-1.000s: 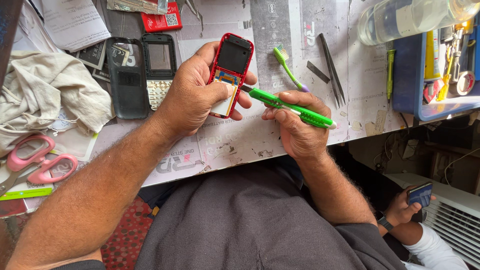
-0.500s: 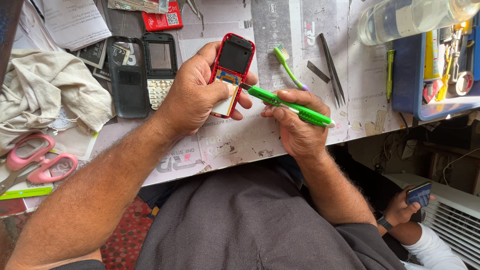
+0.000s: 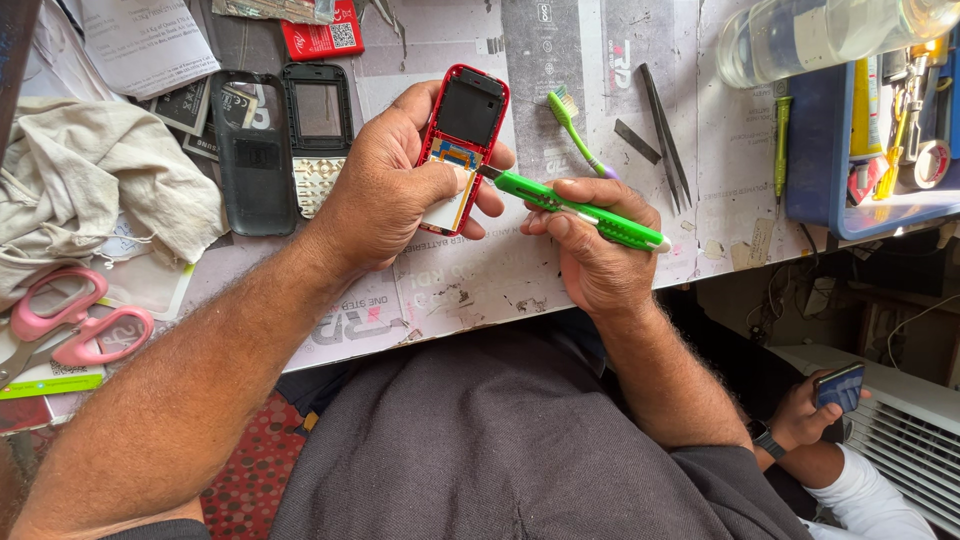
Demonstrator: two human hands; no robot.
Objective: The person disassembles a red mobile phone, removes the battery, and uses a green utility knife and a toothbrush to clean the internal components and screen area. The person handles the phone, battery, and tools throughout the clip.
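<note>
- Left hand (image 3: 385, 190) curled tight around a glossy red phone shell (image 3: 462, 135), held over a scuffed, paper-strewn worktable (image 3: 470, 285).
- Right hand (image 3: 590, 245) closed around a slim green plastic cutter (image 3: 580, 208), tip touching the phone's lower edge; blade seemingly hidden there.
- Crumpled pale cloth (image 3: 95, 195) and pink scissors (image 3: 65, 325) further left, partly cut off.
</note>
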